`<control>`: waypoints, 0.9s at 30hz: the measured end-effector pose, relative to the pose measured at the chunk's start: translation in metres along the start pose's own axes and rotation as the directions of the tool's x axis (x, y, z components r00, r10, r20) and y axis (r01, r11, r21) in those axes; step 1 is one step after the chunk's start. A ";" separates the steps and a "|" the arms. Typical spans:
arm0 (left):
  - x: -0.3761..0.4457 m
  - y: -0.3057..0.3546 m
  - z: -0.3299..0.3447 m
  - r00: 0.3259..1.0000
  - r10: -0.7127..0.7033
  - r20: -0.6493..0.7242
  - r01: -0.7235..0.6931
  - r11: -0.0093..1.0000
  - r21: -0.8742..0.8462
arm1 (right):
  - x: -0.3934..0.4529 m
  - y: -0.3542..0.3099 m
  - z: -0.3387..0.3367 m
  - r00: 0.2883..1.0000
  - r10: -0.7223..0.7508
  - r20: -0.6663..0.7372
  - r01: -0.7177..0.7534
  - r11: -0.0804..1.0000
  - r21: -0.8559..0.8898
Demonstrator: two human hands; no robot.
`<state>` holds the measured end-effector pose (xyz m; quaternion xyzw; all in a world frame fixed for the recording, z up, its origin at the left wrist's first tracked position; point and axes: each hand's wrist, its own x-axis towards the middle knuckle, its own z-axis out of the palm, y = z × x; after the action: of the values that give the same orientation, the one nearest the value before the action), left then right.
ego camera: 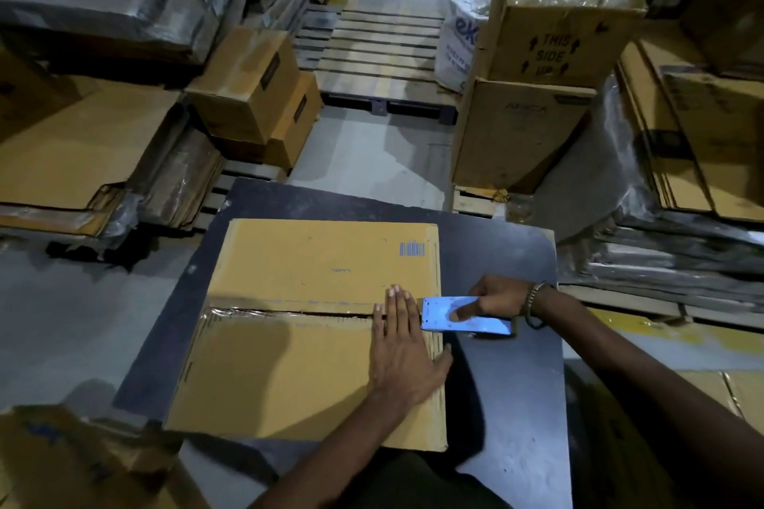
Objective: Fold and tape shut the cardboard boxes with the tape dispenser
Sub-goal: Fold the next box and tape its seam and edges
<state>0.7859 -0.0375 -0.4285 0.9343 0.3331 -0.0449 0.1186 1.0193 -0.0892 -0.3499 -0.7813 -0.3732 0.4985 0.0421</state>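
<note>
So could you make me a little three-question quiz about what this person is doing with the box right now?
1. True or false: the left hand lies flat on the cardboard box.
2. Which hand holds the blue tape dispenser?
3. Where is the tape dispenser: A) at the right end of the box's middle seam, B) on the wooden pallet, C) on the floor?

Key: 1 true; 2 the right hand; 3 A.
</note>
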 end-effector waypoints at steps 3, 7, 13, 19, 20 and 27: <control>-0.001 0.000 0.003 1.000 0.016 -0.006 -0.016 1.000 0.005 | -0.010 0.010 -0.002 0.999 -0.030 0.020 0.030 1.000 0.008; 0.000 0.001 0.007 0.999 0.031 -0.034 -0.031 1.000 0.005 | -0.020 0.038 -0.007 0.999 -0.027 0.024 0.026 0.998 0.055; 0.001 0.000 0.010 0.999 0.041 -0.011 -0.040 0.998 0.055 | -0.032 0.063 -0.017 0.995 -0.047 0.089 0.034 0.990 0.136; 0.000 0.001 0.009 0.999 0.046 -0.016 -0.045 0.997 0.064 | -0.029 0.091 -0.011 0.999 0.020 0.039 -0.025 0.991 0.129; 0.000 0.001 0.009 0.999 0.048 -0.025 -0.046 0.997 0.062 | -0.024 0.089 -0.004 1.000 0.027 0.009 -0.028 0.994 0.106; 0.001 0.000 0.008 0.998 0.052 -0.031 -0.049 0.995 0.086 | 0.011 0.079 0.040 0.997 0.022 -0.079 -0.012 0.991 0.134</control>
<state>0.7866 -0.0395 -0.4367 0.9473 0.3091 -0.0403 0.0743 1.0316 -0.1510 -0.4128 -0.7995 -0.3304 0.4906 0.1049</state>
